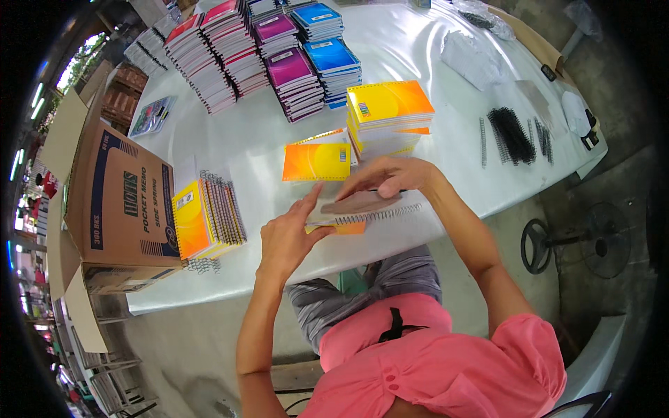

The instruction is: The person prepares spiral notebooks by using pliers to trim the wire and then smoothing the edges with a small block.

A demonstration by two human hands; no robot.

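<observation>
Near the table's front edge, my left hand (287, 235) grips a small spiral notebook (359, 207) by its left end, thumb below and fingers along the far side. A wire coil runs along the notebook's near edge and sticks out past it on the right. My right hand (394, 175) bends over the notebook's right part, fingers and thumb against its greyish-brown board. Just beyond the hands lies a loose yellow-orange notebook (317, 161) with a punched edge. Behind it rises a stack of yellow-orange notebooks (390, 104).
Stacks of red (202, 59), purple (289, 66) and blue notebooks (333, 56) fill the back. At left are bound yellow notebooks (202, 217) and a cardboard box (122, 195). Black wire coils (512, 136) and a plastic bag (474, 59) lie right. A fan (603, 240) stands beside the table.
</observation>
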